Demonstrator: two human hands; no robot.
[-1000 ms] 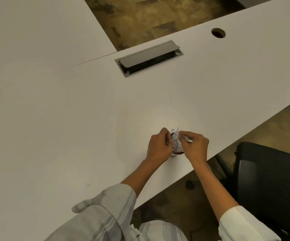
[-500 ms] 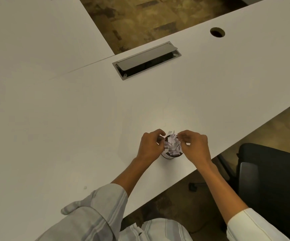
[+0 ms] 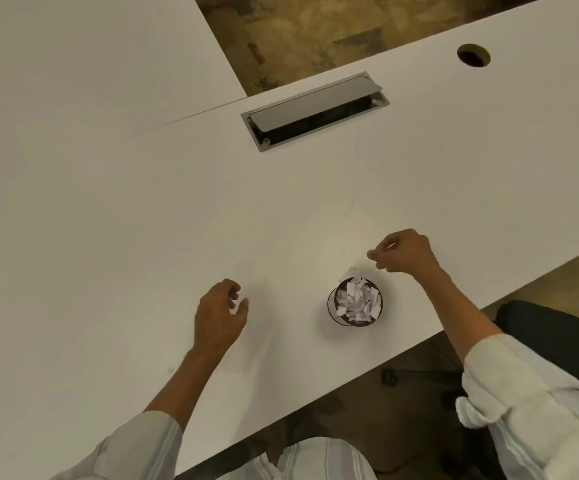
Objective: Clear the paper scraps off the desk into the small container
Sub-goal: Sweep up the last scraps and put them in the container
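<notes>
Paper scraps (image 3: 356, 300) fill the small container (image 3: 333, 306), a dark round cup that stands upright on the white desk (image 3: 108, 220) close to its near edge, with white and pale lilac pieces heaped up to the rim and one piece poking over the far side of it. Neither hand touches the cup. The left hand (image 3: 218, 315) hovers over the desk to the left of the container, well apart from it, fingers curled loosely inward with the thumb close to the fingertips; a small white bit shows between thumb and fingers, but whether this grip is pinching a scrap or simply half-closed I cannot tell. The right hand (image 3: 406, 251) is just beyond the container on its far right, its fingers folded in and thumb and forefinger brought together in a pinch; whether anything is held in that grip is too small to tell. Both forearms are bare, with light striped sleeves (image 3: 537, 410) rolled up near the elbows. Farther out on the desk, a rectangular metal cable hatch (image 3: 316, 110) is set into the surface with its flap raised, and a round cable hole (image 3: 473, 55) lies at the far right. A seam runs leftward from the hatch where a second desk panel meets this one. Beyond the far edge is mottled brown floor (image 3: 316, 29), and at the near right a black chair (image 3: 558, 337) sits beside the desk edge.
</notes>
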